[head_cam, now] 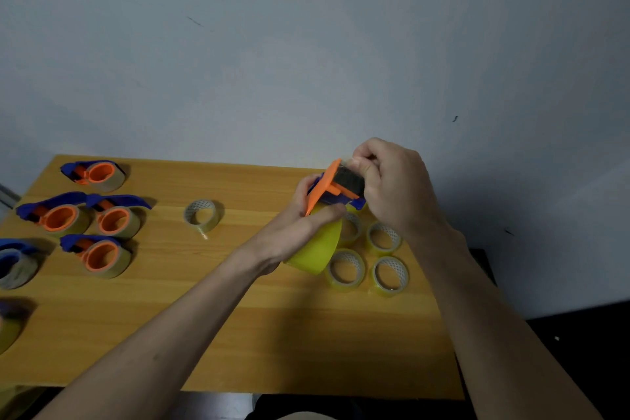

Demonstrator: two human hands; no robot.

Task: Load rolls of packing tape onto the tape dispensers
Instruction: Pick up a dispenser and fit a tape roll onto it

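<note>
1. Head view, item in hand. A tape dispenser (335, 189) (blue body, orange side plate, dark toothed front) is held above the desk (238, 317), over its far right part. The left hand (300, 222) grips it from below, fingers curled round the lower body and round the yellow tape roll (317, 245) that hangs beneath the dispenser. The right hand (392, 184) comes in from the right, thumb and fingers pinching at the dispenser's upper front end; what lies between the fingertips is too small to tell.

2. Head view, surroundings.
   - Four loose tape rolls (390, 271) lie flat on the desk near its right edge, just beneath and beside the held roll, which partly hides the farthest-left of them.
   - One single clear roll (201, 213) lies alone toward the middle of the far edge, a short tail of tape trailing from it.
   - Four loaded dispensers (102, 254) rest in a cluster toward the far left corner, each with an orange hub inside a pale roll.
   - More blue dispensers with rolls (15, 264) sit at the left edge, blurred and cut by the frame.
   - Both forearms cross the near half of the desk.

3. Head view, appearance. The held roll is bright yellow, smooth-sided, tilted with its broad face toward the viewer.
</note>
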